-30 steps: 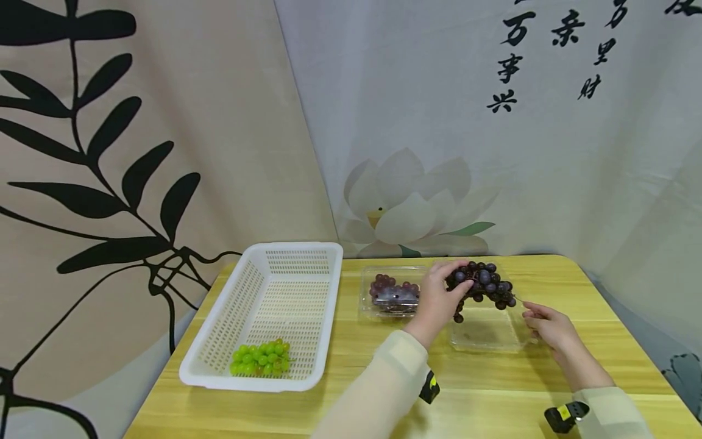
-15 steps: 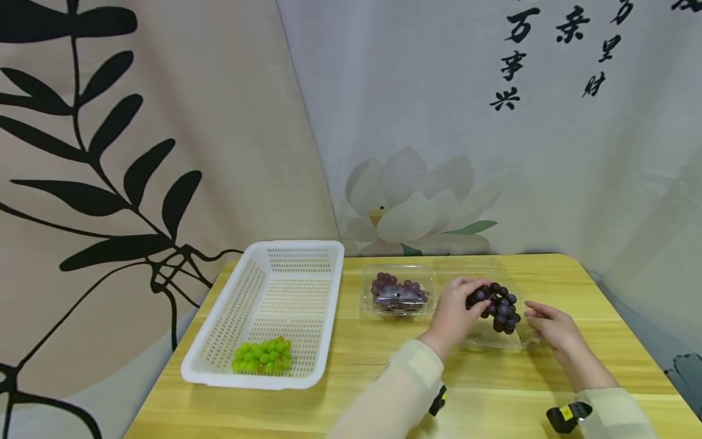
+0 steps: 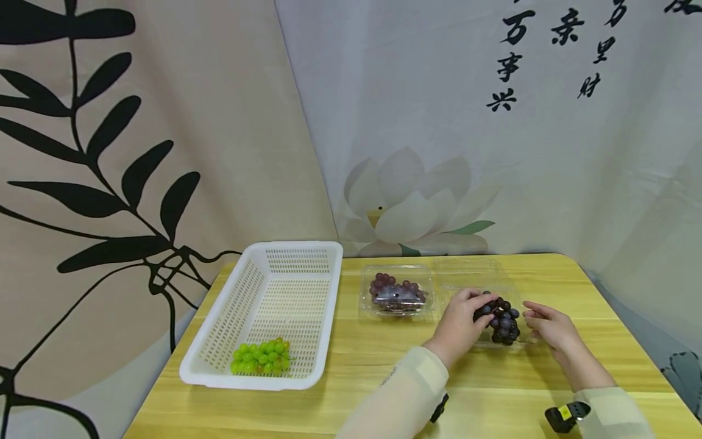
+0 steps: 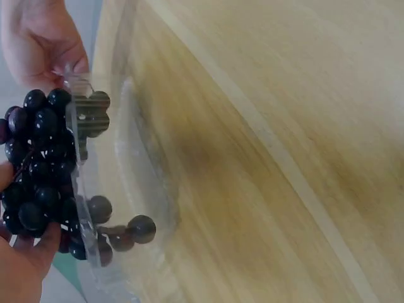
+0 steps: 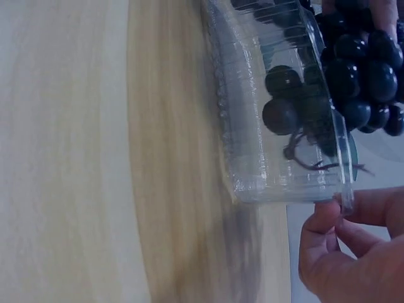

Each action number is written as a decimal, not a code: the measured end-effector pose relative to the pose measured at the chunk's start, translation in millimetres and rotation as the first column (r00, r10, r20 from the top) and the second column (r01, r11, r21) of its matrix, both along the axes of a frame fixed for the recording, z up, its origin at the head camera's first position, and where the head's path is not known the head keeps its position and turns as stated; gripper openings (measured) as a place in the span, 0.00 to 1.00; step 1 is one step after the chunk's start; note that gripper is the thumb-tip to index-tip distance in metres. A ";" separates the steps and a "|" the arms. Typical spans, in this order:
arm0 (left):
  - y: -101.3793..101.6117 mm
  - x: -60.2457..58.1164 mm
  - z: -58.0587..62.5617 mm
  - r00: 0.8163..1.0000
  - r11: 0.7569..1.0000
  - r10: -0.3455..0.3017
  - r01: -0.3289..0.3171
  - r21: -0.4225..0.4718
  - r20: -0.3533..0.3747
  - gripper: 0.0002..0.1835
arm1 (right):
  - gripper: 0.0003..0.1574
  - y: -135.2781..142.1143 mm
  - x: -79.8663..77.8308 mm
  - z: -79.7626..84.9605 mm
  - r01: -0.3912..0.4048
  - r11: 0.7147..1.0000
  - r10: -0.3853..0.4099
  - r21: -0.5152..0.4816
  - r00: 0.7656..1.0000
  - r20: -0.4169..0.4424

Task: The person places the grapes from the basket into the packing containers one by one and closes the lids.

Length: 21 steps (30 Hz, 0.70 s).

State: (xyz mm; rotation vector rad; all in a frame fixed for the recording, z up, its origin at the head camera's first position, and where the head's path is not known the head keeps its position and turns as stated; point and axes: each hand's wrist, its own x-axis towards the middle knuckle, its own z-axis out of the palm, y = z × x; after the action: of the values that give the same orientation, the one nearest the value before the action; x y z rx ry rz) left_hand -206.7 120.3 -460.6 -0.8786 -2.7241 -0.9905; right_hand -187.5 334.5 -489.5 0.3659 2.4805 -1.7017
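Observation:
My left hand (image 3: 459,322) grips a bunch of dark grapes (image 3: 506,326) by its left side. The bunch sits partly inside a clear plastic box (image 5: 249,148), and several grapes show through its wall in both wrist views. Some grapes stand above the rim, with a bare stem (image 5: 309,166) near one end. At the box's right corner my right hand (image 3: 553,330) pinches the rim between thumb and fingers, plainest in the right wrist view. The open clear lid (image 3: 471,268) lies behind the box.
Left of the left hand stands a closed clear box (image 3: 368,305) of reddish-purple grapes (image 3: 397,292). A white perforated basket (image 3: 189,366) on the table's left holds green grapes (image 3: 260,358). A printed curtain (image 3: 417,122) hangs behind the wooden table (image 3: 373,360).
My left hand has moved right and down with the dark grapes, from above the box's back left into the box. The right hand stays at the box's corner.

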 end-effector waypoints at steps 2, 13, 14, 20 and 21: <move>-1.3 -0.4 -3.6 1.000 0.999 -0.024 0.024 -0.031 0.002 0.22 | 0.32 -0.4 0.1 -0.1 -0.001 1.000 0.001 0.002 1.000 0.001; -11.3 -2.3 -21.7 0.996 0.962 -0.040 0.016 -0.271 -0.084 0.22 | 0.32 -1.7 0.3 0.4 0.018 1.000 -0.017 -0.004 1.000 0.009; -12.1 -2.2 -22.7 0.995 0.951 -0.029 -0.003 -0.310 -0.097 0.21 | 0.32 -1.5 0.1 0.1 0.021 1.000 -0.021 -0.002 1.000 0.010; -13.3 -0.5 -26.9 0.991 0.855 0.020 -0.087 -0.511 -0.136 0.22 | 0.32 -1.2 -0.4 -0.7 0.024 1.000 -0.024 -0.004 1.000 0.011; -13.1 0.1 -27.3 0.991 0.841 0.024 -0.089 -0.533 -0.128 0.23 | 0.32 -1.3 -0.3 -0.7 0.023 1.000 -0.023 -0.004 1.000 0.010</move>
State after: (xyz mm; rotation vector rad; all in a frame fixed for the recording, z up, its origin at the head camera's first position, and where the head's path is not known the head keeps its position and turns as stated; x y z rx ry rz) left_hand -206.6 107.2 -487.9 -0.8778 -2.9410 -0.1307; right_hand -187.8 333.3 -490.2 0.4026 2.4750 -1.7088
